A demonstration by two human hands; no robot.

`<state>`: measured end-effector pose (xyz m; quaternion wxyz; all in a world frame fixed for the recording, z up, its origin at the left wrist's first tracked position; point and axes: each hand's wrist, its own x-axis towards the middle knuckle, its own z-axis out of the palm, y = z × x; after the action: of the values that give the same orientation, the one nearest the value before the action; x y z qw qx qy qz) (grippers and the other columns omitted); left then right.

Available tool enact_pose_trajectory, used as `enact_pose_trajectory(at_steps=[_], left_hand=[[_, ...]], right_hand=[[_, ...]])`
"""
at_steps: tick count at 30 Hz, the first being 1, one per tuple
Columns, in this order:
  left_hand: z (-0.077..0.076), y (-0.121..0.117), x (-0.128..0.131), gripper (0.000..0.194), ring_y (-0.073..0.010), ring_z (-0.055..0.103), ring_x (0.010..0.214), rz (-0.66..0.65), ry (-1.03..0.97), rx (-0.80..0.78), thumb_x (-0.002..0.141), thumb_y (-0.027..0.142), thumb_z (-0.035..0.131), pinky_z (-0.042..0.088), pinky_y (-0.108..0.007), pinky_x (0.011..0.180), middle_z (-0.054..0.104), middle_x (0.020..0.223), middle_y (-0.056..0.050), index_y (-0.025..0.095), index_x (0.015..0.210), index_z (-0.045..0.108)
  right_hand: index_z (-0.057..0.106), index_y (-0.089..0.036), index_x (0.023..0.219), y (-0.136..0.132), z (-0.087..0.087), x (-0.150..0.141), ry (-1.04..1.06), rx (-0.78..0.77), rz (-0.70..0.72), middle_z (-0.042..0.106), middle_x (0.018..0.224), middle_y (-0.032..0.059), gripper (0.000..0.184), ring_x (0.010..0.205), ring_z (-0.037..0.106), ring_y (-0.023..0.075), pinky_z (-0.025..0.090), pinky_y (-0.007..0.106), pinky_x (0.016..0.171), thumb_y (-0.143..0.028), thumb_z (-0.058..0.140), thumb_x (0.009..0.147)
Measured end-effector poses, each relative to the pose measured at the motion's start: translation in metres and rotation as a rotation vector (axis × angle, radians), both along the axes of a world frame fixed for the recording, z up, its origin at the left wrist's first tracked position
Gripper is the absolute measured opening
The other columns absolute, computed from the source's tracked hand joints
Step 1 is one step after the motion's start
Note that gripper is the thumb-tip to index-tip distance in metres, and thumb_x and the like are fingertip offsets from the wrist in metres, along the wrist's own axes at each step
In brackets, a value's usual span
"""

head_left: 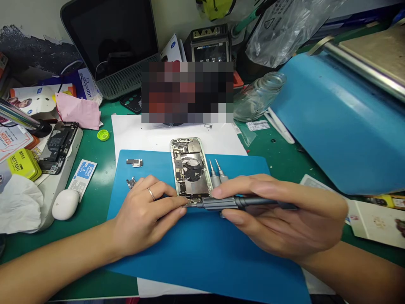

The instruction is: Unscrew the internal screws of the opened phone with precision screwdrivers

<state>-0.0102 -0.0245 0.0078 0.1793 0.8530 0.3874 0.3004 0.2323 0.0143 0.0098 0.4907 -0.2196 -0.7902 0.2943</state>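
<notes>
An opened smartphone (190, 169) lies on a blue mat (202, 253), its circuit boards and a silver inner plate showing. My left hand (148, 209), with a ring on one finger, is closed at the phone's lower edge, thumb and forefinger pressed to it. In my right hand (284, 211) I grip a dark grey screwdriver (226, 203) almost level, its tip at the phone's bottom end beside my left fingertips. Two more screwdrivers (216, 175) lie right of the phone. Small phone parts (135, 162) rest on the mat to the left.
Left stand a second opened phone (58, 145) on a white box, a white earbud case (65, 204) and a green cap (103, 135). Behind are a dark-screened display (110, 38), a glass jar (259, 97) and a blurred-out patch. A large blue sheet (329, 114) covers the right.
</notes>
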Motion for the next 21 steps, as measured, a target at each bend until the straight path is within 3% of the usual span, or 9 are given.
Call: enact_pose_trajectory(at_steps=[9,16,21], left_hand=[[0.0005,-0.0001,-0.0005,0.017,-0.0172,0.057,0.082,-0.013,0.002,-0.026,0.104,0.022,0.059,0.043,-0.034,0.073,0.073,0.096,-0.005,0.018,0.112,0.073],[0.0011,-0.0006,-0.0010,0.017,-0.0175,0.057,0.083,-0.022,0.008,-0.035,0.104,0.022,0.059,0.041,-0.035,0.073,0.073,0.096,-0.005,0.018,0.110,0.074],[0.0010,-0.0012,-0.0015,0.015,-0.0163,0.055,0.081,-0.017,-0.008,-0.035,0.104,0.022,0.060,0.040,-0.034,0.072,0.072,0.093,-0.003,0.017,0.107,0.074]], right_hand=[[0.049,-0.032,0.149,-0.0018,-0.0003,0.0001,0.005,-0.002,0.035,0.081,0.101,0.0055,0.075,0.087,0.080,0.0215,0.071,0.033,0.077,-0.002,0.072,0.084],[0.052,-0.032,0.145,-0.0010,0.0003,-0.0008,0.005,-0.006,0.032,0.081,0.099,0.0053,0.067,0.084,0.080,0.0204,0.070,0.030,0.074,-0.005,0.071,0.087],[0.050,-0.031,0.147,-0.0004,-0.0005,-0.0019,0.004,-0.021,0.047,0.080,0.102,0.0055,0.073,0.087,0.079,0.0204,0.070,0.031,0.077,-0.004,0.073,0.084]])
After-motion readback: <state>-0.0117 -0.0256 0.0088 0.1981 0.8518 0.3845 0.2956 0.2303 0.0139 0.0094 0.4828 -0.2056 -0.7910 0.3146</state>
